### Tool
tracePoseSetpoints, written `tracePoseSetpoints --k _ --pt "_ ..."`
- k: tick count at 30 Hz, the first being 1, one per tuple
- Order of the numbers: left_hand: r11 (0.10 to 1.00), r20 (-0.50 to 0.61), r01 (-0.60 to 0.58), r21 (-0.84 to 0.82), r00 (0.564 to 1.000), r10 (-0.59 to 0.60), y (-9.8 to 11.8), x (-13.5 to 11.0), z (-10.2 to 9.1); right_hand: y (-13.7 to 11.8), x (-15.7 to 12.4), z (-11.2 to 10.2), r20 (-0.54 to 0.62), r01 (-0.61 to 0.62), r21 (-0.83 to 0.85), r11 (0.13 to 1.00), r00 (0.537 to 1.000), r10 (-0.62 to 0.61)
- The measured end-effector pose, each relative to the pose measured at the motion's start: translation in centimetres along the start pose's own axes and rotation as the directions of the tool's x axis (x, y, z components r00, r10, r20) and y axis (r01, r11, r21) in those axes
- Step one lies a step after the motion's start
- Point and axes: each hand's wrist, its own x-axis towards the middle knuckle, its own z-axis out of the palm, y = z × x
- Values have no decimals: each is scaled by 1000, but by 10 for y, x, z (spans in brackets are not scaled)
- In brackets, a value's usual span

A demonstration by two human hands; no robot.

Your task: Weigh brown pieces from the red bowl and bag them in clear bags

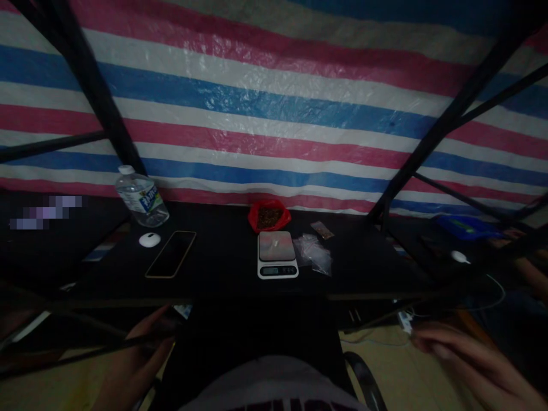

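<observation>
My left hand [139,357] is low at the left, below the desk's front edge. Its thumb and fingers look apart, with a dark gap between them and nothing I can make out in it. A small bluish-white patch shows just beyond the fingertips. At the lower right is my right hand [462,359], blurred, pointing inward near a white object [405,321]; whether it touches that is unclear. On the desk [226,268] between them stand a digital scale [277,254] with a tiny pale item on its pan, a red bag [269,216] of brown bits, and clear plastic bags [315,255].
A small filled packet [322,230] lies by the clear bags. Leftward are a phone [171,254], a white rounded object [149,240] and a plastic bottle [142,197]. Dark metal posts flank the striped sheet [265,114]. A blue tray [468,227] and another person's arm [528,265] appear at right.
</observation>
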Motion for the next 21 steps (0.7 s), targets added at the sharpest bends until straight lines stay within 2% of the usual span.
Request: tracePoseSetpoints --k 2,4,6,7,9,10,11,12,13,15,16,17,19,21 --pt "1000 62 18 -19 998 -17 10 3 14 -43 33 45 160 6 132 991 987 -27" --pt "999 129 7 -35 992 -3 24 12 30 -86 60 89 287 91 233 968 945 -159" --pt "993 220 -81 -81 971 97 41 26 44 -120 80 123 397 248 296 922 847 -355" --pt "986 261 -125 -112 954 151 50 34 50 -132 87 134 441 326 323 888 779 -446" --pt "962 303 -209 -175 918 254 68 50 63 -145 103 147 518 442 350 826 643 -564" --pt "954 312 -228 -195 907 281 77 57 70 -146 113 150 541 480 349 805 598 -591" --pt "951 290 -222 -215 915 280 85 64 78 -143 123 152 539 495 324 806 603 -587" --pt "947 264 -212 -241 925 274 92 70 86 -136 134 153 534 492 286 822 631 -563" --pt "942 254 -195 -272 930 266 98 75 95 -126 146 156 508 469 235 851 687 -519" --pt "928 229 -141 -346 946 229 107 82 113 -102 168 163 375 378 110 919 841 -390" --pt "929 219 -107 -355 956 194 110 84 122 -89 176 168 309 308 81 948 896 -317" --pt "940 211 -65 -336 967 142 112 86 130 -77 182 175 260 238 83 968 932 -252" --pt "960 225 29 -277 974 36 114 90 143 -57 188 192 196 102 126 987 972 -126" --pt "966 257 100 -237 966 -37 115 92 152 -45 187 210 169 11 165 986 985 -39"
